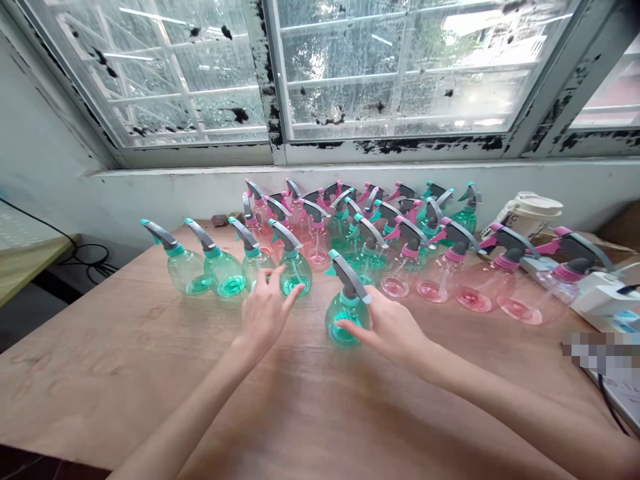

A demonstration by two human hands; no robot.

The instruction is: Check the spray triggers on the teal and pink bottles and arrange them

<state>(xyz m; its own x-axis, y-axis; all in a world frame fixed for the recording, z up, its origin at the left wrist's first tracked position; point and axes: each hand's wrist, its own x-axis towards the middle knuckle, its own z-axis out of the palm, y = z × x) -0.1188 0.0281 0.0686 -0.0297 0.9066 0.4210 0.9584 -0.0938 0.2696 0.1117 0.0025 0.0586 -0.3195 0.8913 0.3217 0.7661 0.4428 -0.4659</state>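
My right hand (387, 327) grips a teal spray bottle (347, 303) with a grey trigger head, standing upright on the wooden table (150, 360) in front of the rows. My left hand (265, 308) is open, fingers spread, reaching toward the front row of teal spray bottles (225, 270); its fingertips are close to the rightmost one (293, 267) in that row. Behind stand several more teal and pink spray bottles (360, 220).
Pink spray bottles (480, 277) line the right side. A white lidded cup (530, 213) and a white box (607, 297) sit at the far right. A window and sill run behind. Cables lie on the floor at left.
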